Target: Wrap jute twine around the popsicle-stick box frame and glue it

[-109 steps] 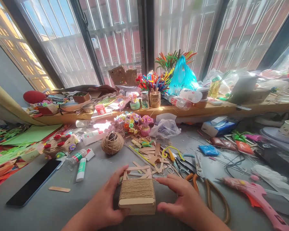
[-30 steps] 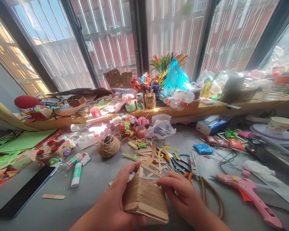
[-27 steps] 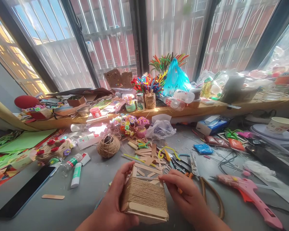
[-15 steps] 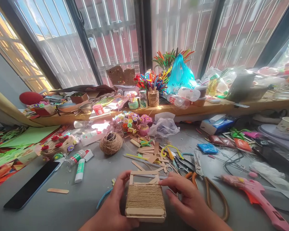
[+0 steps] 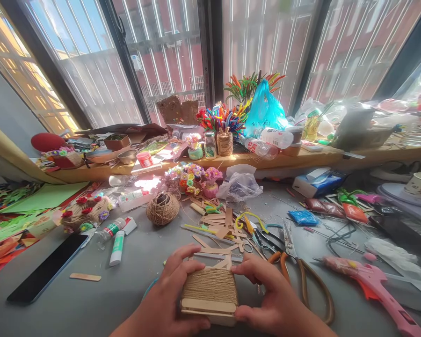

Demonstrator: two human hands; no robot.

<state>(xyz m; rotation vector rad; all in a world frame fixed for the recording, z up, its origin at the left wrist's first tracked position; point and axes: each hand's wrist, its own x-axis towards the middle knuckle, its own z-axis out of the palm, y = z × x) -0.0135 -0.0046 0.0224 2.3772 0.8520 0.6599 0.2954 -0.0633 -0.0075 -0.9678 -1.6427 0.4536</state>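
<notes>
Between my two hands is a small craft-stick frame [image 5: 210, 286] with rows of brown twine wound across it. My left hand [image 5: 171, 292] grips its left side, fingers over the top of the twine and thumb at the lower edge. On the opposite side, my right hand [image 5: 272, 295] holds it with the index finger at the upper right corner and the thumb at the lower right. Loose craft sticks [image 5: 219, 220] lie beyond the frame, beside a ball of twine [image 5: 162, 208]. A blue strip [image 5: 150, 286] is partly hidden behind my left hand.
Right of my hands lie brown-handled pliers [image 5: 314, 285], scissors [image 5: 254, 250] and a pink glue gun [image 5: 375, 281]. At left are a phone [image 5: 47, 269], a glue stick [image 5: 117, 248] and a single craft stick [image 5: 85, 277]. A crowded windowsill [image 5: 182, 166] runs along the back.
My left fingers have moved over the top of the wound twine. My right thumb has come in against the frame's lower right corner, and the frame has shifted slightly left.
</notes>
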